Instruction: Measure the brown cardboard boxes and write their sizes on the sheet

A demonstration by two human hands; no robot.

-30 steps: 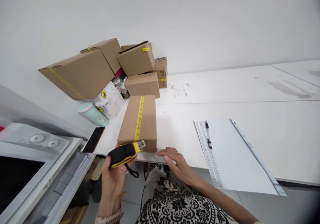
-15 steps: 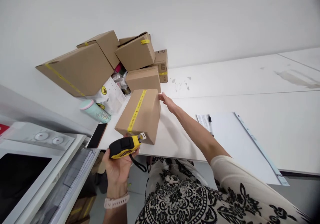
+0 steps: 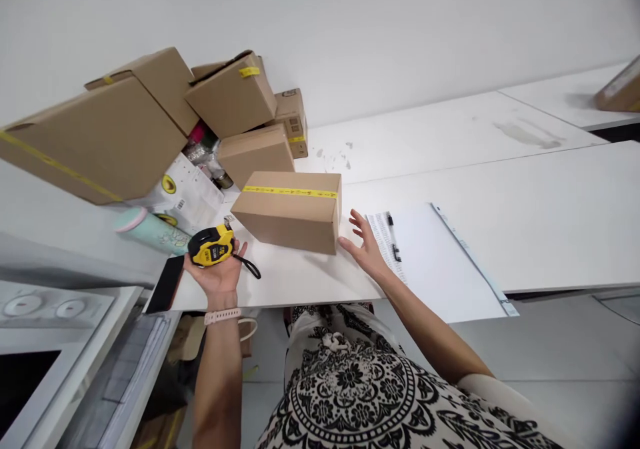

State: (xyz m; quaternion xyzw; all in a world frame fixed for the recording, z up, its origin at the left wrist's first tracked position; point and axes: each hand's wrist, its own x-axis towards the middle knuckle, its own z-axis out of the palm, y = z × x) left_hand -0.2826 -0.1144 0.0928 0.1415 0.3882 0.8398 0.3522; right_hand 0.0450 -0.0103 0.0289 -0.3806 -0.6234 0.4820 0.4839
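Cradling the tape measure left of centre in the frame, my left hand is palm-up at the far end of the feed, fingers wrapped around the case; my right hand, right of centre, has its fingers spread, and I cannot tell from here whether its thumb touches the taped box or stops just beside it. That box sits mid-frame on the white table. As far as I can judge, closing it is done, since yellow tape runs along its top; not done is anything with the blade, of which only the metal tip shows, and the pen lies unheld on the paper sheet. Counting up, I get one tape measure, one box between my hands, five stacked boxes at upper left as far as overlaps allow, one cut-off carton at upper right, one pen, one turquoise bottle and one dark flat slab at lower left.
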